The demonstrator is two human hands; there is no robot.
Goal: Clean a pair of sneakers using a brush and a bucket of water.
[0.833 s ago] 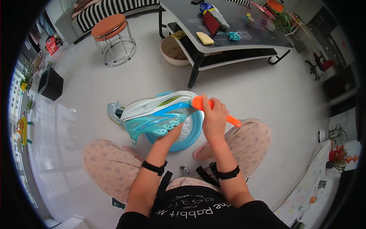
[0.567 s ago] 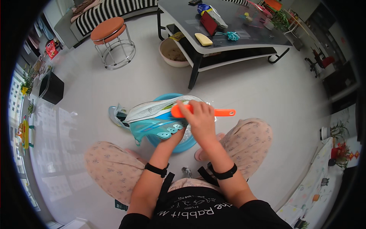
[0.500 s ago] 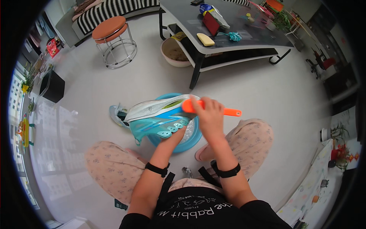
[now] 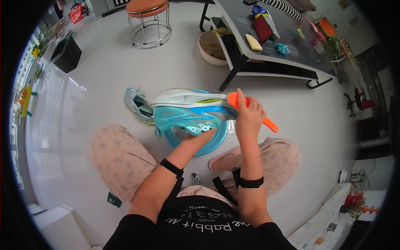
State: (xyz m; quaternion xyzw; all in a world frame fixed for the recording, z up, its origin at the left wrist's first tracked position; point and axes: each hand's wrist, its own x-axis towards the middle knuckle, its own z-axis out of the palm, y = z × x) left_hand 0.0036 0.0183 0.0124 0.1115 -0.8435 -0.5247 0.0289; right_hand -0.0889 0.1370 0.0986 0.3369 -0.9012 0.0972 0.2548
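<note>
A teal, blue and white sneaker is held on its side over a blue basin, its pale sole facing away from me. My left hand reaches inside the shoe and holds it up; its fingers are hidden there. Gripped in my right hand is an orange-handled brush, its head against the toe end of the sneaker and its bristles out of sight. Another pale shoe lies on the floor left of the basin, partly behind the held sneaker's heel.
Ahead to the right stands a low black-topped table with a yellow bar and a blue scrubbing puff. A pale tub sits beside it. An orange-seated stool and a black bin are farther left.
The brush has shifted toward the toe end, and its handle now tilts down to the right. My right index finger has lifted. The whole view has turned, moving the furniture rightward and up.
</note>
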